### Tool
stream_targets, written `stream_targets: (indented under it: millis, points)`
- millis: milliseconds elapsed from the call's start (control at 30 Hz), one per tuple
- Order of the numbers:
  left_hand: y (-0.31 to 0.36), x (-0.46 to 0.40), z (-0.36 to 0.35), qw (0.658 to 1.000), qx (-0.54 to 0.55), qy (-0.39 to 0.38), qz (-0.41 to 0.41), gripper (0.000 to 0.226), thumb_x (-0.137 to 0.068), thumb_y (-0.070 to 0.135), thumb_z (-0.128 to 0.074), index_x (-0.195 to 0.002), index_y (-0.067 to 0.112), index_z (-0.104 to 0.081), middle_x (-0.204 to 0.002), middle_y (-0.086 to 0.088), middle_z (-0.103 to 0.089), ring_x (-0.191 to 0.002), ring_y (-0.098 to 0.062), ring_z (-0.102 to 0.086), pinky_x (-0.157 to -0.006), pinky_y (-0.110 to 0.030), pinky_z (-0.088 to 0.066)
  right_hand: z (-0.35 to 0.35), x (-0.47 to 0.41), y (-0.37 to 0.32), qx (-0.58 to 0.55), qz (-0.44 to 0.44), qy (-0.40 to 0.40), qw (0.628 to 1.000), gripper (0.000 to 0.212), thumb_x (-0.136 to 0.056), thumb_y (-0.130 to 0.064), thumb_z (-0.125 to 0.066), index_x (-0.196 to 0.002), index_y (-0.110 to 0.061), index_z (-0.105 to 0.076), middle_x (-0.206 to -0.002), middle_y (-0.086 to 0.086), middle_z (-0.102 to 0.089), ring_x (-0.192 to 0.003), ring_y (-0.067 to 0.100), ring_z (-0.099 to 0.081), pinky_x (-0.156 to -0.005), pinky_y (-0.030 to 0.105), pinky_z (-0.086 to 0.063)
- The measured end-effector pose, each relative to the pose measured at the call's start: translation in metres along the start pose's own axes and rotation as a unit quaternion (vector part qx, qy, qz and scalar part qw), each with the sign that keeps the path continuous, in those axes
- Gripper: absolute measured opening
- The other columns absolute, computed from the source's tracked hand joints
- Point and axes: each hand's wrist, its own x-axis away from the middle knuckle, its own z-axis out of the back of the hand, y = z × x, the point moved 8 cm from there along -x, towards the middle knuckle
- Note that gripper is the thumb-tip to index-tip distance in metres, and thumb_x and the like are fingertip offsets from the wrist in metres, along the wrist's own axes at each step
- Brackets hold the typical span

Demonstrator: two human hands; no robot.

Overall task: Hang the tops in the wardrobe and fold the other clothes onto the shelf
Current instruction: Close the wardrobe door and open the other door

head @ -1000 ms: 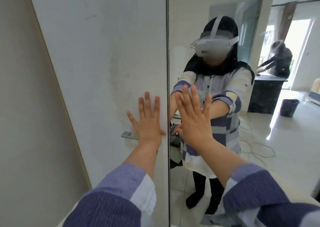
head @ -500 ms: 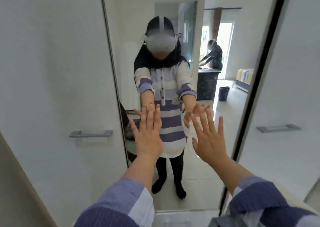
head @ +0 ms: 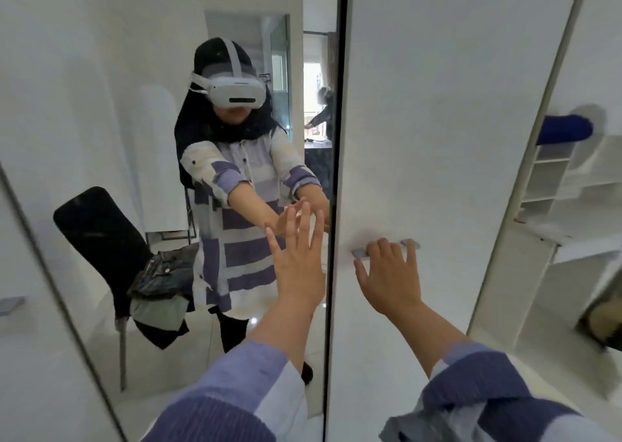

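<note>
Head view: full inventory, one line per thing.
mirror door: 1, reflective, left of centre
white door: 1, white, right of the mirror door
handle: 1, grey, on the white door, under the right fingers
chair: 1, black, seen in the mirror
clothes: 1 pile, dark and grey, on the chair
shelves: 1 set, white, far right
left hand: 1, flat, at the mirror door
right hand: 1, fingers at the handle
</note>
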Motion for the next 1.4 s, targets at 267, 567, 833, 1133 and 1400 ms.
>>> stream_targets:
  millis: [267, 567, 833, 1133, 1400]
  points:
    - [0.009, -0.014, -0.033, 0.993, -0.069, 0.008, 0.091, 0.141, -0.061, 0.04, -0.083, -0.147, 0.017, 0.026, -0.152, -0.012, 0.034, -0.141, -0.038, 0.025, -0.114, -0.061, 0.0, -0.027, -0.024, 0.021, -0.107, 0.096, 0.059, 0.988, 0.036, -0.084, -0.048, -0.048, -0.066, -0.019, -0.058, -0.058, -0.002, -0.057, -0.064, 0.022, -0.054, -0.064, 0.033, -0.04]
    - [0.011, -0.016, -0.038, 0.987, -0.107, 0.005, 0.118, 0.151, -0.055, 0.04, -0.088, -0.143, 0.017, 0.033, -0.151, -0.013, 0.03, -0.144, -0.038, 0.014, -0.114, -0.062, -0.004, -0.03, -0.026, 0.023, -0.168, 0.087, 0.099, 0.977, 0.032, -0.077, -0.043, -0.054, -0.058, -0.018, -0.055, -0.05, -0.002, -0.052, -0.057, 0.023, -0.051, -0.062, 0.032, -0.038]
    - [0.019, -0.009, -0.024, 0.993, -0.064, -0.005, 0.103, 0.121, -0.077, 0.045, -0.068, -0.145, 0.02, 0.029, -0.154, -0.01, 0.03, -0.144, -0.036, 0.02, -0.115, -0.06, -0.002, -0.014, -0.004, 0.034, -0.191, 0.105, 0.065, 0.974, 0.029, -0.077, -0.045, -0.047, -0.059, -0.023, -0.041, -0.053, -0.006, -0.039, -0.058, 0.017, -0.042, -0.065, 0.032, -0.037]
    - [0.103, 0.076, 0.008, 0.997, 0.057, -0.043, -0.028, 0.097, -0.086, 0.054, -0.044, -0.146, 0.025, 0.026, -0.158, -0.004, 0.023, -0.145, -0.026, 0.02, -0.111, -0.061, 0.009, 0.043, 0.086, 0.099, -0.286, 0.084, 0.028, 0.954, 0.027, -0.081, -0.04, -0.045, -0.079, -0.015, -0.056, -0.086, -0.001, -0.046, -0.08, 0.015, -0.043, -0.076, 0.026, -0.04]
    - [0.221, 0.123, 0.033, 0.968, 0.136, -0.093, -0.19, 0.084, -0.093, 0.058, -0.032, -0.14, 0.033, 0.033, -0.155, 0.002, 0.029, -0.142, -0.024, 0.028, -0.114, -0.059, 0.008, 0.178, 0.131, 0.172, -0.13, 0.007, 0.209, 0.969, 0.052, -0.087, -0.043, -0.044, -0.134, -0.023, -0.033, -0.145, 0.009, -0.025, -0.139, 0.031, -0.026, -0.113, 0.057, -0.021]
